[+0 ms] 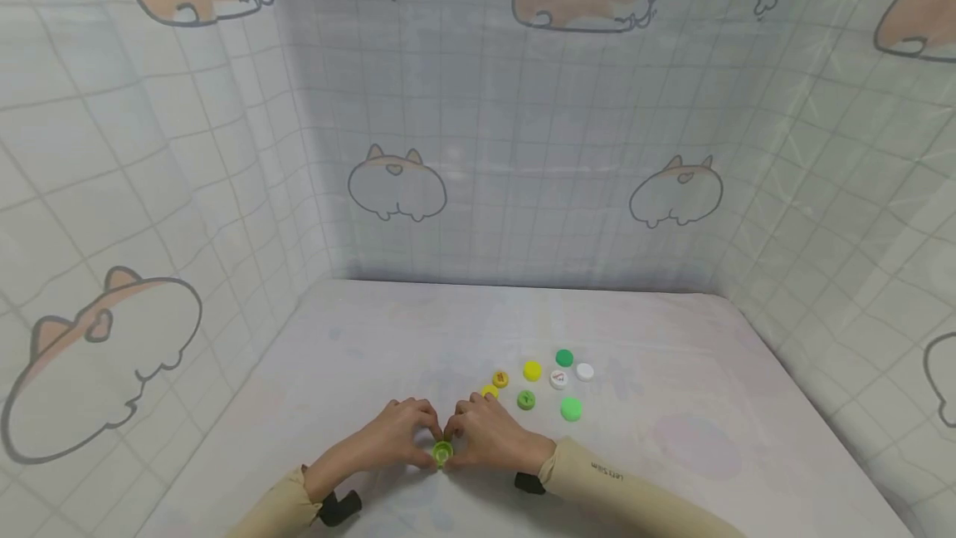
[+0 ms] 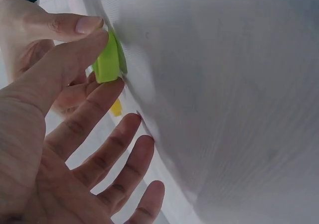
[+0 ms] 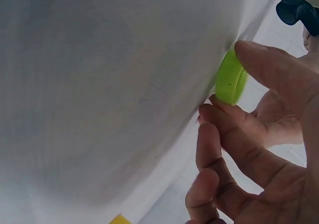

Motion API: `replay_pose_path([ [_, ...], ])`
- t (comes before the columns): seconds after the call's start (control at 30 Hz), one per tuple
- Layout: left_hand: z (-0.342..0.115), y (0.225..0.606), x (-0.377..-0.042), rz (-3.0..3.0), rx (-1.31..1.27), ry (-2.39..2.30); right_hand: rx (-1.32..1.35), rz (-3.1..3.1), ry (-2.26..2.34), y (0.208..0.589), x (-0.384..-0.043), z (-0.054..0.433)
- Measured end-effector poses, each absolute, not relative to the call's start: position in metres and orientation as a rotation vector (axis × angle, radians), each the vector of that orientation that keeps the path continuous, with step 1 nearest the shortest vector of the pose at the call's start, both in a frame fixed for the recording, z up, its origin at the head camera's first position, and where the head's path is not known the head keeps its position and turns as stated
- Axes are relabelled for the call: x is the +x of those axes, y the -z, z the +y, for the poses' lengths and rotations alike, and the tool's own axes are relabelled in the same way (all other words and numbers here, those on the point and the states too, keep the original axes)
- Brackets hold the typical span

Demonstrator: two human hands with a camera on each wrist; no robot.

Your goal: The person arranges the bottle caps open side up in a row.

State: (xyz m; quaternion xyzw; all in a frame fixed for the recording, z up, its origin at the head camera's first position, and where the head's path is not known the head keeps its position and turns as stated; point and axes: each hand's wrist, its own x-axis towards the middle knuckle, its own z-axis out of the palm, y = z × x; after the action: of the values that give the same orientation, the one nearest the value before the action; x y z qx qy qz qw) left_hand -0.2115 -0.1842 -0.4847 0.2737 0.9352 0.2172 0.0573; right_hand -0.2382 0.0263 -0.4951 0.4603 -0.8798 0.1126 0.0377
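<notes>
We see the left hand [image 1: 401,432] and the right hand [image 1: 489,436] both pinching one lime-green cap [image 1: 442,453] between thumb and finger, at the pale tabletop [image 1: 403,322]; past the right hand, which partly hides a yellow cap [image 1: 490,390], we find a bright green cap [image 1: 571,409] and a plain white cap [image 1: 585,372]
</notes>
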Motion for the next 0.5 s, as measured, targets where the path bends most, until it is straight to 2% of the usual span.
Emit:
replay_pose_path([
  [0.5,-0.1841,0.4843,-0.2124,2.835,0.865,-0.687,1.401,-2.705,-0.413,0.4943,-0.2372,0.028],
])
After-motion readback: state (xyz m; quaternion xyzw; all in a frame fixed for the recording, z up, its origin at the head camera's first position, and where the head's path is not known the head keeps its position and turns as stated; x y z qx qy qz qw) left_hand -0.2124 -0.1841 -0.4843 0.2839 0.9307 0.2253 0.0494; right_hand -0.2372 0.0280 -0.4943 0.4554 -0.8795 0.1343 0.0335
